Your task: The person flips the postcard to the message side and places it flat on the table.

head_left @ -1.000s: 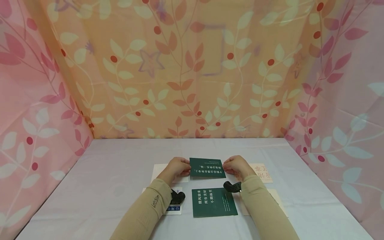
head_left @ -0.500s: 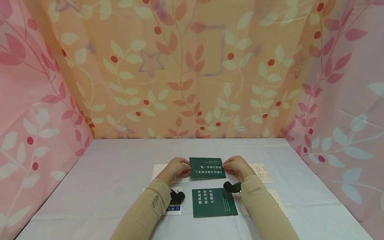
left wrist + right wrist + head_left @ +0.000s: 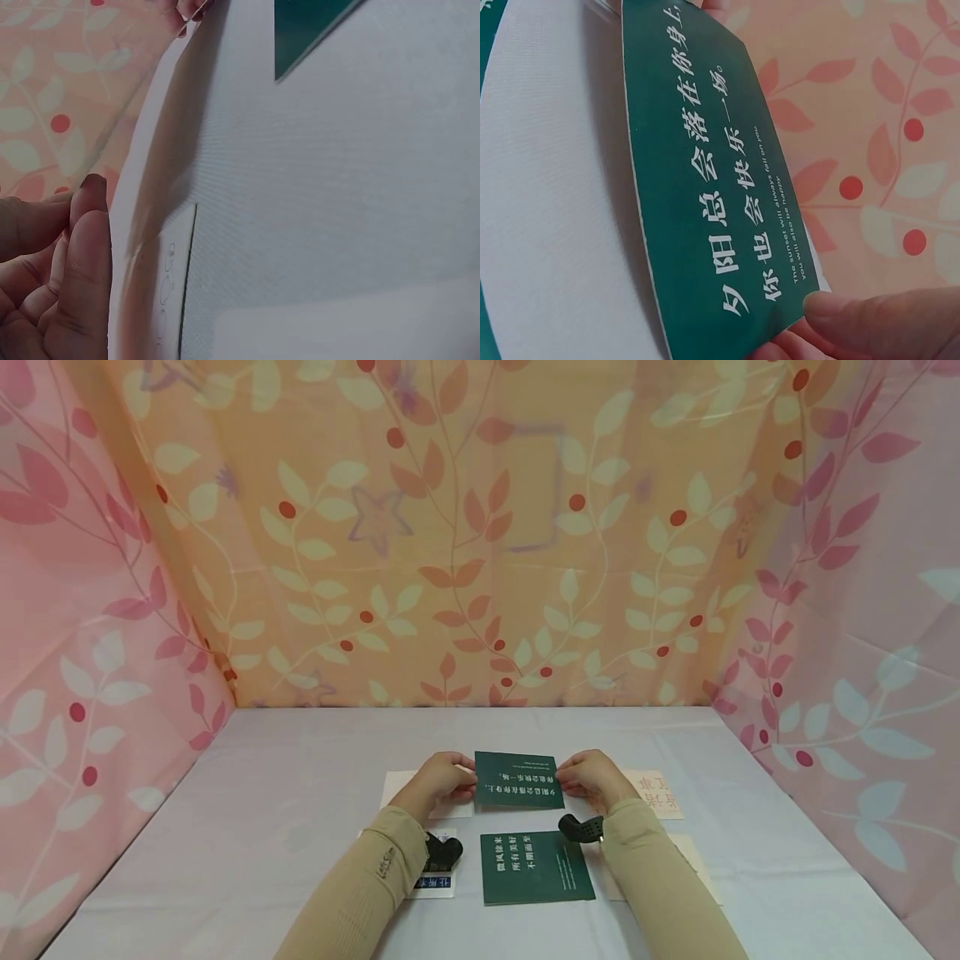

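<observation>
A green card (image 3: 517, 781) with white Chinese lettering, upside down in the head view, is held by its two side edges. My left hand (image 3: 448, 781) pinches its left edge, and my right hand (image 3: 596, 777) pinches the right one. In the right wrist view the card's printed face (image 3: 705, 187) tilts above the white cloth, with the right thumb (image 3: 877, 315) on top near a corner. From the left wrist the fingers (image 3: 90, 255) show at the card's edge, along with its pale underside. A second green card (image 3: 536, 868) lies flat nearer to me.
On the left lie a white card (image 3: 397, 789) and a card with blue print (image 3: 435, 882), partly under the left arm. To the right, a cream card with red lettering (image 3: 660, 793) and a pale card (image 3: 693, 856) are partly covered. Patterned curtains (image 3: 450, 610) enclose the white table (image 3: 300, 743).
Both hands keep their pinch at almost the same spot. The held card has tilted very slightly, its far edge a little higher. The other cards stay put.
</observation>
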Available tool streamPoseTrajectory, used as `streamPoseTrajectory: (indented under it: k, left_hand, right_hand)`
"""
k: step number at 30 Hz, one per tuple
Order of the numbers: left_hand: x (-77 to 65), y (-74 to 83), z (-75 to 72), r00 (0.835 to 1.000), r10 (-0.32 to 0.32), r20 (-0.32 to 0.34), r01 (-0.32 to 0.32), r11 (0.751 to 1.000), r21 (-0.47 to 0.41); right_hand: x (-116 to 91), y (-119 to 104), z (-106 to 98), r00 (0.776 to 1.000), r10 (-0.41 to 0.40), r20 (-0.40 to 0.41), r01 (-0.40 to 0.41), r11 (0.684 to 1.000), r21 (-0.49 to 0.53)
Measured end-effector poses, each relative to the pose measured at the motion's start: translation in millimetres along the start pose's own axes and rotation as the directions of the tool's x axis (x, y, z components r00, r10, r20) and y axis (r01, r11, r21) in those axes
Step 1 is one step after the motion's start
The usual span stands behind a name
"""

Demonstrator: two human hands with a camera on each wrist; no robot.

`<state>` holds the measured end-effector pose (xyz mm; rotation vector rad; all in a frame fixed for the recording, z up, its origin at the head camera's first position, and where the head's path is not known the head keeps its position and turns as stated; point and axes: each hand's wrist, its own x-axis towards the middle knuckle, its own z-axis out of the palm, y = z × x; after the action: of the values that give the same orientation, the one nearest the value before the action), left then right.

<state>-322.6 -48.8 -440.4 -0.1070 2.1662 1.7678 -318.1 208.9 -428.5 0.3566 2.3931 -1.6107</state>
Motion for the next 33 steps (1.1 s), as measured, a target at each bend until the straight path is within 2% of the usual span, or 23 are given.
streamPoseTrajectory:
  k: [10,24,33]
  left_hand:
    - [-6.0,6.5,-5.0,1.0,0.028,-0.002,-0.028,1.0,-0.005]
    - [0.4,4.7,-6.9,0.999,0.036,-0.019,-0.035,0.999,0.015]
    - [-3.8,11.8,-8.6,0.999,0.024,-0.03,-0.023,1.0,0.004]
  right_hand:
    - [-2,-6,-1,1.0,-0.003,0.016,0.002,0.996,0.085]
    - [-2,-12,-5,0.998,-0.063,0.025,0.064,0.998,-0.023]
    - [-5,-16,-7,0.995,-0.101,0.003,0.101,0.993,-0.059]
